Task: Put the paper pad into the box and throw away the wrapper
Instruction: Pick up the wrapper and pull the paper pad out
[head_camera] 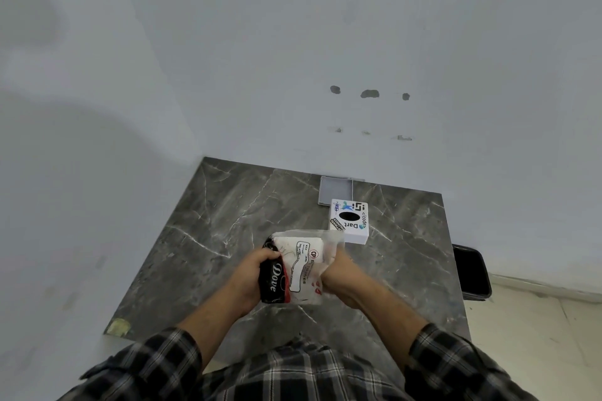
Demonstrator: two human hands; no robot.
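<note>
A pack of white paper tissues in a clear printed wrapper (301, 265) is held above the marble table (228, 225), with a black and red "Dove" band along its left side. My left hand (252, 277) grips that left side. My right hand (338, 270) grips the right side, where the loose wrapper end sticks up. Just beyond the pack stands a white box (350, 221) with stickers and a black oval hole in its top. Whether my right fingers are inside the wrapper cannot be told.
A grey flat lid or tray (335, 190) lies behind the box, by the wall. A black bin (472, 272) stands on the floor past the table's right edge. The wall closes off the table's far and left sides.
</note>
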